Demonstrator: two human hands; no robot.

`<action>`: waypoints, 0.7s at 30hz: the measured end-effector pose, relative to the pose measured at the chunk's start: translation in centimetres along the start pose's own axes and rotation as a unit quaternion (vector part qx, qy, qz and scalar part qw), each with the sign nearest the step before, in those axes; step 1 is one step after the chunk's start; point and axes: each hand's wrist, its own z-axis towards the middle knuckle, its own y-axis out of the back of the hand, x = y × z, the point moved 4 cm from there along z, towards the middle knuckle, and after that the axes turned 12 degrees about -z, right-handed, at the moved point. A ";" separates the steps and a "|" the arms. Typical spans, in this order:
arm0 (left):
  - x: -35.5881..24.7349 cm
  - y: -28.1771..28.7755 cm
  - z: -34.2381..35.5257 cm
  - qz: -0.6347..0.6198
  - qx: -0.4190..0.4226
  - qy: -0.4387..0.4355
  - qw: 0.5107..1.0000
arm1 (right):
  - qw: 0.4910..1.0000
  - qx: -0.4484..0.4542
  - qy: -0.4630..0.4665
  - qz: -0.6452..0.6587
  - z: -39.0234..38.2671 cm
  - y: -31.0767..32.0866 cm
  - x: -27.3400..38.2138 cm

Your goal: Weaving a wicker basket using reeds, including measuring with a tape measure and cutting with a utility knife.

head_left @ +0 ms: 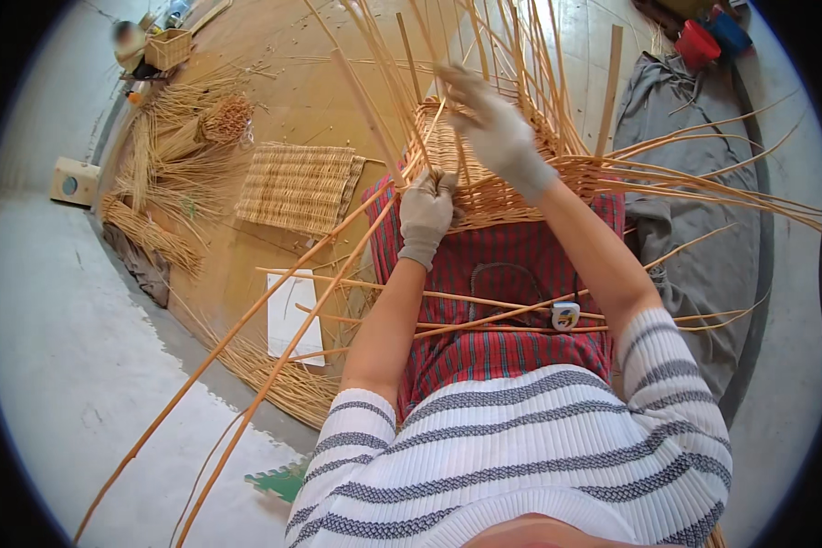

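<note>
A half-woven wicker basket (575, 178) rests across my lap on a red plaid cloth (530, 251), with long upright rods rising from its rim. My left hand (426, 205), in a grey work glove, is closed on a cane (426, 151) at the basket's near left corner. Over the basket opening is my right hand (498, 137), also gloved; its fingers are stretched out and a little blurred, with nothing plainly held. Two long canes (274, 306) run from the left corner down past my left forearm. Several thinner canes (758, 201) stick out from the right side.
A woven wicker panel (297, 187) lies on the board at left, near bundles of loose cane (169, 155). White paper (294, 315) and a tape measure (565, 316) are nearby. Grey cloth (694, 219) covers the right. A person (130, 47) sits far left beside a basket (167, 49).
</note>
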 end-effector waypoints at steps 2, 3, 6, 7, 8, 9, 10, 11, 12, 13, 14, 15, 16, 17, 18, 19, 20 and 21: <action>0.0 0.0 0.1 -0.058 -0.006 0.009 0.998 | 0.979 0.105 -0.032 -0.174 3.4 -1.9 0.9; -0.2 0.2 0.2 -0.053 -0.025 0.007 0.998 | 0.949 0.197 -0.106 -0.222 3.6 -2.6 0.1; -0.5 0.6 0.2 -0.044 0.001 0.062 0.997 | 0.978 -0.014 -0.081 0.190 -0.1 -0.2 -1.9; -0.7 0.9 0.1 -0.061 -0.008 0.061 0.996 | 0.964 -0.071 -0.061 0.248 -3.0 1.5 -3.3; -0.9 1.0 0.1 -0.055 0.001 0.062 0.997 | 0.949 -0.123 -0.059 0.284 -5.8 2.5 -4.4; -1.0 0.9 0.1 -0.055 0.022 0.071 0.996 | 0.930 -0.148 -0.135 0.309 -8.7 3.2 -5.8; -1.2 0.8 0.2 -0.069 0.013 0.060 0.996 | 0.914 -0.149 -0.243 0.289 -10.8 3.5 -7.2; -1.3 0.7 0.3 -0.034 0.013 0.060 0.997 | 0.908 -0.144 -0.279 0.277 -12.7 3.9 -7.3; -1.5 0.5 0.3 -0.004 0.006 0.047 0.999 | 0.904 -0.150 -0.276 0.290 -14.0 4.0 -6.5; -1.4 0.0 0.4 -0.002 0.015 0.078 0.997 | 0.899 -0.195 -0.256 0.298 -14.9 4.1 -5.2; -1.3 0.0 0.3 0.016 -0.024 0.094 0.995 | 0.899 -0.155 -0.279 0.300 -15.1 3.8 -4.1; -1.6 -0.1 0.6 0.030 -0.063 0.098 0.993 | 0.891 -0.192 -0.178 0.372 -14.8 3.7 -2.3; -1.8 -0.3 0.3 -0.012 -0.070 0.079 0.994 | 0.891 -0.168 -0.105 0.408 -14.1 4.1 -1.1; -2.0 -0.4 0.3 -0.002 -0.083 0.093 0.992 | 0.872 -0.216 -0.069 0.434 -13.6 4.5 -0.7; -2.2 -0.5 -0.2 0.008 -0.086 0.094 0.992 | 0.884 -0.187 -0.163 0.395 -13.2 4.8 -1.3; -2.5 -0.5 -0.6 0.017 -0.095 0.091 0.991 | 0.894 -0.146 -0.205 0.371 -12.9 5.2 -2.0; -2.8 -0.6 -1.0 0.023 -0.095 0.093 0.991 | 0.887 -0.155 -0.241 0.363 -13.0 6.1 -3.3; -2.7 -0.9 -1.6 0.040 -0.086 0.118 0.988 | 0.869 -0.173 -0.297 0.355 -13.0 7.3 -5.5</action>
